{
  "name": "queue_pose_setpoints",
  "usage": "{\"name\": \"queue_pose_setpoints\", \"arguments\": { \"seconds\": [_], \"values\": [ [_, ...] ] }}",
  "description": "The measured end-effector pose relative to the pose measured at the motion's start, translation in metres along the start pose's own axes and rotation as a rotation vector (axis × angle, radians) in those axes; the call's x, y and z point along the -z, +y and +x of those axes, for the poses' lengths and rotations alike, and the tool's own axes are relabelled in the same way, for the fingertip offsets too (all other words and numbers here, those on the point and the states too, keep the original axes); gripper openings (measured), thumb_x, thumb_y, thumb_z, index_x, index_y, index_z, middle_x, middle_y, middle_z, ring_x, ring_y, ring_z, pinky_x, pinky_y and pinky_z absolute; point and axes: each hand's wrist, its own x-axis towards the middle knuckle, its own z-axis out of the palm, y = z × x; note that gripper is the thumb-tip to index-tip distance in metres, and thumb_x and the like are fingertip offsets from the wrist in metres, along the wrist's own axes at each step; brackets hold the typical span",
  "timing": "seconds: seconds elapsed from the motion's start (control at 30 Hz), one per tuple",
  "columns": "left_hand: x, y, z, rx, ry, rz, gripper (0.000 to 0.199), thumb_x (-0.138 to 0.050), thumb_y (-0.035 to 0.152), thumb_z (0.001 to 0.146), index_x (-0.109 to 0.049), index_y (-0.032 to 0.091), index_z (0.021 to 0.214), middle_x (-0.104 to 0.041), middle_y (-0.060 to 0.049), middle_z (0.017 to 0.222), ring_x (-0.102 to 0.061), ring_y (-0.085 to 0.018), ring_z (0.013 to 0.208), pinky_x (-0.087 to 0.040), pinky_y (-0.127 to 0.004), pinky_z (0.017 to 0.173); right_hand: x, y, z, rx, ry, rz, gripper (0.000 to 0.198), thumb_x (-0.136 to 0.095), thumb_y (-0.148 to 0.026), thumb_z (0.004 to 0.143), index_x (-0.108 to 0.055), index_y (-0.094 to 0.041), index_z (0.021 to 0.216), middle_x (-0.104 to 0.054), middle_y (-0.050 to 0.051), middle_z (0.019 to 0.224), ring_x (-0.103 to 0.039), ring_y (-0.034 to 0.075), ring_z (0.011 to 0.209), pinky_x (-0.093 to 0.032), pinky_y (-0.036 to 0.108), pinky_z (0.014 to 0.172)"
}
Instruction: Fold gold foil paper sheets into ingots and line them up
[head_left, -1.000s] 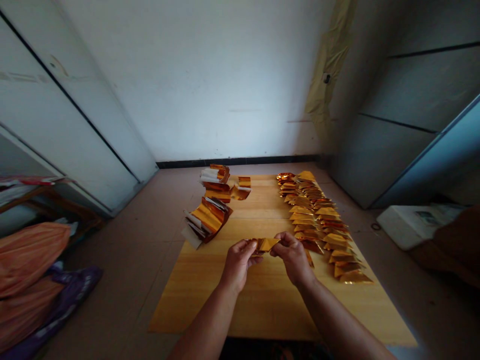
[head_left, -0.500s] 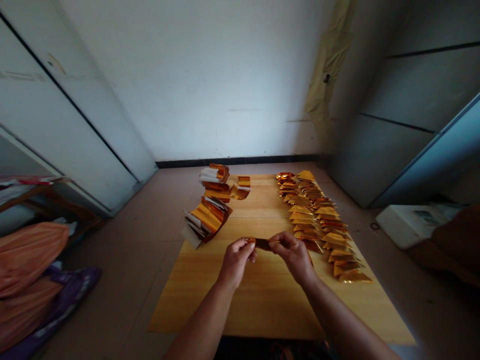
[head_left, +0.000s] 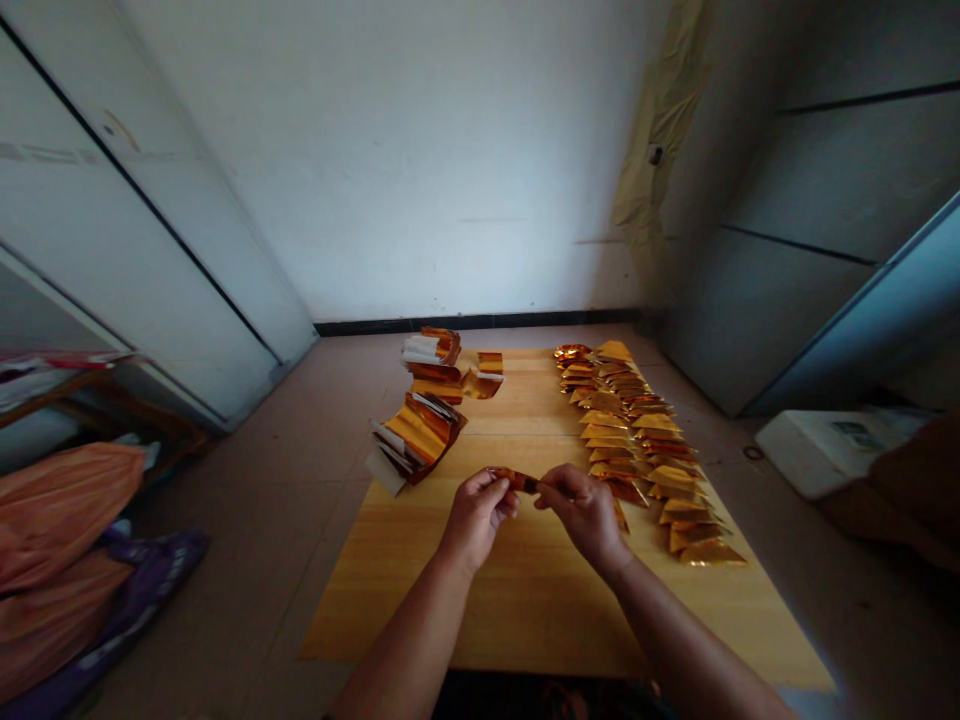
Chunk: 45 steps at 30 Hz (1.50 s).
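Between my hands, above the wooden board [head_left: 525,580], is a narrow strip of folded gold foil paper [head_left: 523,482]. My left hand [head_left: 476,510] pinches its left end between thumb and fingers. The right end is pinched by my right hand [head_left: 585,510], whose fingers hide part of it. Stacks of unfolded gold foil paper with pale backs [head_left: 420,437] lie curled at the board's left edge. Folded gold paper pieces [head_left: 679,480] stand in overlapping rows along the right side, just past my right hand.
Two loose gold sheets [head_left: 484,383] lie at the back of the board. A white wall [head_left: 450,180] rises beyond it, with grey cabinets [head_left: 810,200] at right. On the floor are a white box [head_left: 806,450] at right and orange and purple bags [head_left: 67,520] at left.
The gold paper strip now shows less dark and more shiny gold, and its left end sits slightly higher. My hands have come a little closer together, both still pinching it. The view shifted slightly.
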Motion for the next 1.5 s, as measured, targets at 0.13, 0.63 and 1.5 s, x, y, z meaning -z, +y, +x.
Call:
{"name": "queue_pose_setpoints", "arguments": {
  "seconds": [0.13, 0.63, 1.5],
  "values": [
    [-0.006, 0.0, -0.001, -0.002, 0.058, -0.137, 0.021, -0.073, 0.019, 0.059, -0.062, 0.013, 0.075, -0.065, -0.002, 0.073, -0.058, -0.008, 0.063, -0.045, -0.02, 0.06, 0.0, 0.003, -0.003, 0.201, -0.01, -0.169, 0.01, -0.059, -0.026, 0.08, -0.063, -0.022, 0.073, -0.067, 0.002, 0.07, -0.063, 0.016, 0.066, -0.046, 0.026, 0.062],
    [-0.002, -0.002, 0.0, -0.068, 0.004, -0.149, 0.034, -0.08, 0.022, 0.056, -0.066, 0.014, 0.086, -0.063, 0.0, 0.075, -0.055, -0.007, 0.064, -0.043, -0.019, 0.061, -0.012, 0.012, -0.002, -0.188, 0.024, 0.428, 0.02, -0.078, -0.028, 0.059, -0.06, -0.019, 0.063, -0.065, 0.001, 0.077, -0.06, 0.014, 0.067, -0.05, 0.027, 0.064],
    [0.023, 0.009, 0.005, -0.058, -0.109, 0.458, 0.049, -0.059, 0.01, 0.059, -0.068, 0.016, 0.107, -0.064, -0.004, 0.09, -0.057, -0.015, 0.083, -0.043, -0.025, 0.077, -0.014, 0.008, -0.006, -0.413, -0.18, 0.314, 0.022, -0.065, -0.038, 0.069, -0.059, -0.016, 0.068, -0.065, 0.0, 0.059, -0.06, 0.013, 0.056, -0.045, 0.023, 0.056]
  ]
}}
